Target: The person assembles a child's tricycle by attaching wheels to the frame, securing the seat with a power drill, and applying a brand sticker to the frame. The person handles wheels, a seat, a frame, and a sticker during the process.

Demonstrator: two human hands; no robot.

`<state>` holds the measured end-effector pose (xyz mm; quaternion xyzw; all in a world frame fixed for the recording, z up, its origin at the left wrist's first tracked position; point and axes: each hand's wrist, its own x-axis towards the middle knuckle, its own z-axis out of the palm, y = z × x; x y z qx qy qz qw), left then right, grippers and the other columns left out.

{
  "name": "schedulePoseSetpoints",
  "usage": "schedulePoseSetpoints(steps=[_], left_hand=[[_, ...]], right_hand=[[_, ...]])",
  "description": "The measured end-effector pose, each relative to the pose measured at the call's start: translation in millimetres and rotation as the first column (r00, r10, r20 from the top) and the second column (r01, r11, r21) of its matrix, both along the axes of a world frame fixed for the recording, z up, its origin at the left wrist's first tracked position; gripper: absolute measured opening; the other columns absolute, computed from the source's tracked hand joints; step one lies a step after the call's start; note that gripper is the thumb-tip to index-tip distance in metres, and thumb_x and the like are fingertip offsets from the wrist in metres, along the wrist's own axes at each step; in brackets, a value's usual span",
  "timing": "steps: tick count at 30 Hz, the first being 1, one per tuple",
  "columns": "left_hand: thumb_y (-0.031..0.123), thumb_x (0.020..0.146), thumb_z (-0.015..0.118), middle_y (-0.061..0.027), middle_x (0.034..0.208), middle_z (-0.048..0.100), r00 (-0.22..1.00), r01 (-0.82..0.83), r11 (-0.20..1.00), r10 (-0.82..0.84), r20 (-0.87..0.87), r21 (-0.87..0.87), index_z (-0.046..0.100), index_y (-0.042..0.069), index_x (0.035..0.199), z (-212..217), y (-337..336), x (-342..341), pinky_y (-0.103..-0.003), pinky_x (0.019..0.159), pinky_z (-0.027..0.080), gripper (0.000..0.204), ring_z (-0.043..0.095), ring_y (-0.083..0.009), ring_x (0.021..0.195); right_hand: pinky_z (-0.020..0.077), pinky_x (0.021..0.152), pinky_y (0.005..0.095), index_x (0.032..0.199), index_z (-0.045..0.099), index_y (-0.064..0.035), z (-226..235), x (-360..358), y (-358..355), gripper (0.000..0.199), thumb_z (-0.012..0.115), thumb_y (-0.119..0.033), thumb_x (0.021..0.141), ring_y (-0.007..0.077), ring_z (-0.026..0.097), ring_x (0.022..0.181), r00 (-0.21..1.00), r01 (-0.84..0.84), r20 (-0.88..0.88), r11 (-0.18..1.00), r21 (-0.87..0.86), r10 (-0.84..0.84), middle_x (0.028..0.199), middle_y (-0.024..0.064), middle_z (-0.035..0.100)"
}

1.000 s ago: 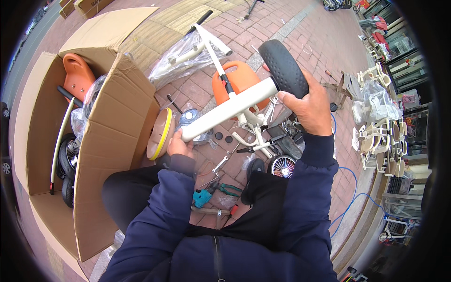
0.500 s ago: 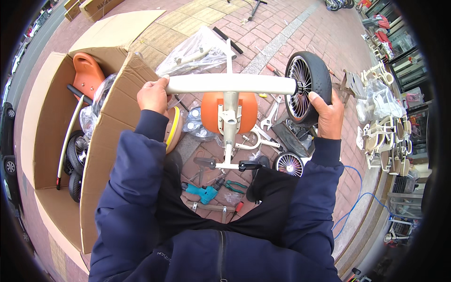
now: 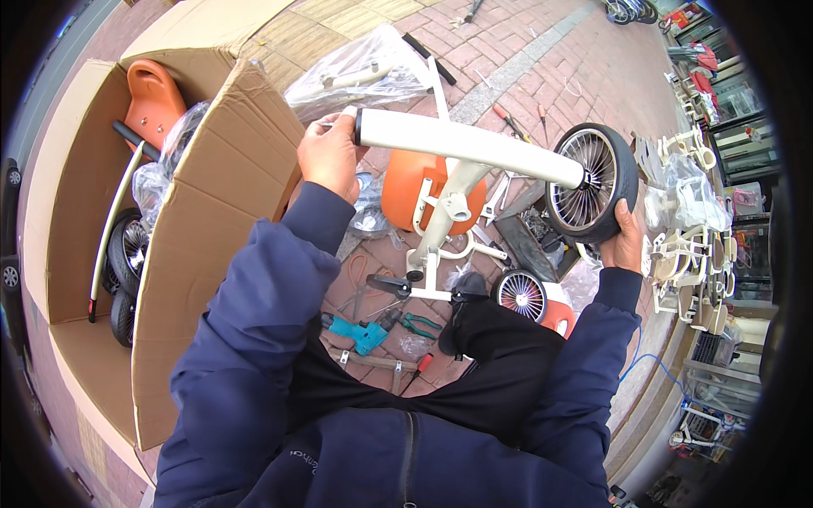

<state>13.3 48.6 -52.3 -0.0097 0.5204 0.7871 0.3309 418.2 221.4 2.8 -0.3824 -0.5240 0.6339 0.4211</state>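
Note:
A thick white tube [image 3: 466, 140], part of a white tricycle frame [image 3: 445, 212], lies crosswise in front of me. A black-tyred wheel [image 3: 622, 182] with silver spokes sits against its right end. My right hand [image 3: 624, 241] grips the tyre from below on the outer side. My left hand [image 3: 330, 157] is closed at the tube's black-capped left end; a thin metal rod [image 3: 325, 124] shows by the fingertips, its far part hidden. Behind the frame is an orange seat [image 3: 398, 190]. Black pedals [image 3: 389, 285] hang at the frame's lower end.
An open cardboard box [image 3: 207, 245] on the left contains an orange seat [image 3: 155, 106] and wheels. Between my feet lie a teal power drill [image 3: 360, 333], green-handled pliers [image 3: 419, 324] and a screwdriver [image 3: 422, 366]. Another spoked wheel [image 3: 521, 296] is near my right knee. White frame parts [image 3: 690, 262] are piled right.
The frame has tilted, its left end rising and its right end dropping. My left hand has moved right and up, uncovering the black cap. My right hand has slid lower on the tyre.

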Motion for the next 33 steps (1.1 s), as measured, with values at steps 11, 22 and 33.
schedulePoseSetpoints(steps=[11,22,33], left_hand=[[0.019,0.100,0.062,-0.0064,0.095,0.066,0.990,-0.004,0.989,-0.017,0.138,0.148,0.061,0.003,0.099,-6.5,0.8,3.6,-0.036,0.078,0.057,0.016,0.066,-0.0174,0.087],[0.023,0.103,0.058,-0.0086,0.102,0.067,0.990,-0.078,0.988,0.061,0.127,0.135,0.063,0.001,0.107,-7.1,4.5,14.7,-0.038,0.081,0.058,0.023,0.067,-0.0204,0.093],[0.031,0.103,0.058,-0.0092,0.097,0.067,0.981,0.174,0.980,-0.164,-0.103,0.098,0.063,0.000,0.101,-16.5,1.6,15.8,-0.035,0.079,0.058,0.032,0.066,-0.0170,0.086]], right_hand=[[0.0448,0.106,0.0394,0.135,0.053,0.0028,-19.9,12.5,10.2,0.071,0.074,-0.046,0.089,0.0230,0.060,0.119,0.991,-0.090,-0.095,0.996,-0.004,0.089,0.130,0.0108,0.063],[0.0462,0.106,0.0385,0.133,0.056,0.0026,-17.7,5.9,12.6,0.062,0.071,-0.042,0.092,0.0234,0.063,0.116,0.997,-0.077,-0.020,0.997,0.024,0.078,0.129,0.0127,0.064],[0.0521,0.095,0.0345,0.127,0.058,0.0047,-20.7,7.7,6.5,0.059,0.078,-0.034,0.087,0.0201,0.067,0.103,0.996,0.088,0.017,0.995,0.043,-0.089,0.119,0.0112,0.067]])
